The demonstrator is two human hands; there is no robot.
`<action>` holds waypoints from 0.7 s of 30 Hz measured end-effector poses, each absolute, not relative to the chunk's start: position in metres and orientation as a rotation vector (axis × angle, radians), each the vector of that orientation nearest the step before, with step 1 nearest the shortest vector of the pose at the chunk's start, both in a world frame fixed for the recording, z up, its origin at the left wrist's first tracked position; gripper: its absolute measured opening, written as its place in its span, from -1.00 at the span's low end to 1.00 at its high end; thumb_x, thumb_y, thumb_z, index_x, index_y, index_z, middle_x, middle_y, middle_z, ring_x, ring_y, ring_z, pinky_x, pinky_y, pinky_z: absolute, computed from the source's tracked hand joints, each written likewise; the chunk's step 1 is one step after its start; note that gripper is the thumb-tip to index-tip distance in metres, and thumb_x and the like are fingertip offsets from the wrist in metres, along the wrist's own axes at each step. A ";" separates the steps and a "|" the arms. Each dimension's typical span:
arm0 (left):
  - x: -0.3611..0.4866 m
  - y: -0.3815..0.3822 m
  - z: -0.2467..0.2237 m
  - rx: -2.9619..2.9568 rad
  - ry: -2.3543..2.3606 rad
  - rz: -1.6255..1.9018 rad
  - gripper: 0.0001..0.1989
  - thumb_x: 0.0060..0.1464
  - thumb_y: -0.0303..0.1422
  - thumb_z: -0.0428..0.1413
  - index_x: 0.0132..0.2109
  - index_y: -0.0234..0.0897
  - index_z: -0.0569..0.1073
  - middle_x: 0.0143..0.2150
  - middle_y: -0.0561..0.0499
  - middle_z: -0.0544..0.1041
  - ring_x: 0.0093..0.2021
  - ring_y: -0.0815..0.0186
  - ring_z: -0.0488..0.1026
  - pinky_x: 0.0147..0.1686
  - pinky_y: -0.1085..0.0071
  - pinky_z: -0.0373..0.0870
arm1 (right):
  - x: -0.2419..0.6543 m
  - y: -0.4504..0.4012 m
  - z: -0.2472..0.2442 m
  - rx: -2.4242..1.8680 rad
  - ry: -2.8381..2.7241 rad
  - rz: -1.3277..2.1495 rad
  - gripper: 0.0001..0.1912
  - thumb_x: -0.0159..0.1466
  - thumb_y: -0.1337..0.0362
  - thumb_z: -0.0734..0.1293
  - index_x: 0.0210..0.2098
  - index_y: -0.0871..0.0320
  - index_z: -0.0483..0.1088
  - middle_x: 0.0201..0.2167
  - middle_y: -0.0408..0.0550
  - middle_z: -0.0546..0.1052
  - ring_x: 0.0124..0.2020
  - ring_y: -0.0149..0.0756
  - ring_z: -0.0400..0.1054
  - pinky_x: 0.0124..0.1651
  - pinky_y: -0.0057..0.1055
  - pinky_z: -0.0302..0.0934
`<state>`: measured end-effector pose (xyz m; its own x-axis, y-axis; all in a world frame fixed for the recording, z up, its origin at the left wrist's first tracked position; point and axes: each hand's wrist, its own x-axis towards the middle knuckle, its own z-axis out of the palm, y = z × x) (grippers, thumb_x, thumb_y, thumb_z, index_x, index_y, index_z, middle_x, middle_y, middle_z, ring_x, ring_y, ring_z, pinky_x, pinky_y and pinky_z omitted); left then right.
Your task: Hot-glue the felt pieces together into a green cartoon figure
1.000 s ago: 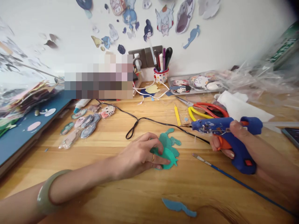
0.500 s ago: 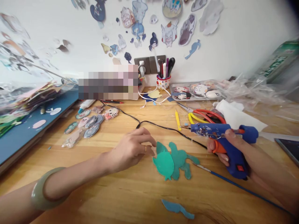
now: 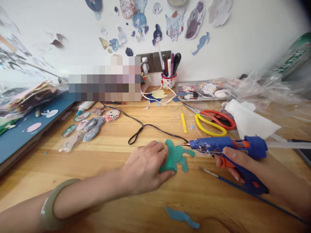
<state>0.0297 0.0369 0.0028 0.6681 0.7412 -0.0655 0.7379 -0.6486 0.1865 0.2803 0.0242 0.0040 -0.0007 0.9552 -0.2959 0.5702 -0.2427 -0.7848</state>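
Observation:
My left hand (image 3: 148,165) is curled over the rounder end of a green animal-shaped felt cutout (image 3: 179,155), its thumb along the lower edge. Fingers hide much of that end; the legs and tail part lie uncovered to the right. In my right hand (image 3: 257,168) is a blue hot glue gun (image 3: 211,144), a finger by its orange trigger. The metal nozzle points left, close to the cutout's upper right side; whether they touch I cannot tell. A thin blue-handled paintbrush (image 3: 233,183) lies below the gun. Nearer me rests a wavy blue felt strip (image 3: 182,217).
Red-and-yellow-handled scissors (image 3: 211,124) and yellow tweezers (image 3: 183,122) lie beyond the gun. A black cord (image 3: 155,126) loops across the wood. Wrapped character pieces (image 3: 89,127) sit left, near a blue board (image 3: 14,142). A pen cup (image 3: 168,81) stands by the wall.
My left hand has moved from beside the cutout onto it and closed over its end. The glue gun has shifted left and slightly down, its nozzle now nearer the cutout.

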 end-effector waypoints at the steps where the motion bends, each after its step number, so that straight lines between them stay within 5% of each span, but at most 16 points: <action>1: 0.027 0.039 0.003 2.681 1.193 0.010 -0.72 0.10 -0.15 -0.04 -0.39 -0.28 0.26 -0.34 -0.01 0.34 -0.31 0.24 0.27 -0.40 0.35 0.25 | 0.280 0.024 0.005 -1.863 -1.601 1.122 -0.42 -0.05 -0.34 0.12 -0.68 0.03 0.33 -0.81 -0.13 0.32 -0.78 -0.37 0.16 -0.74 -0.46 0.01; 8: 0.019 0.048 0.010 2.758 1.131 -0.055 -0.82 0.08 -0.27 -0.03 -0.39 -0.29 0.29 -0.35 -0.01 0.34 -0.30 0.25 0.26 -0.39 0.35 0.23 | 0.265 0.019 0.000 -1.955 -1.593 1.126 -0.39 -0.16 -0.38 0.14 -0.83 0.04 0.22 -0.84 -0.12 0.29 -0.79 -0.36 0.14 -0.72 -0.41 0.04; 21: 0.026 0.050 0.002 2.804 1.246 -0.034 -0.74 0.13 -0.22 -0.12 -0.39 -0.31 0.28 -0.32 -0.03 0.29 -0.33 0.28 0.26 -0.36 0.33 0.31 | 0.251 0.015 -0.008 -1.879 -1.556 1.180 -0.42 -0.05 -0.34 0.13 -0.67 0.06 0.33 -0.76 -0.18 0.35 -0.73 -0.35 0.22 -0.61 -0.37 0.09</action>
<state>0.0259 0.0503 0.0022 0.6705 0.7402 -0.0501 0.7419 -0.6680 0.0582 0.2510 0.0148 -0.0079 0.0093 0.9418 -0.3360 0.5777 -0.2793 -0.7670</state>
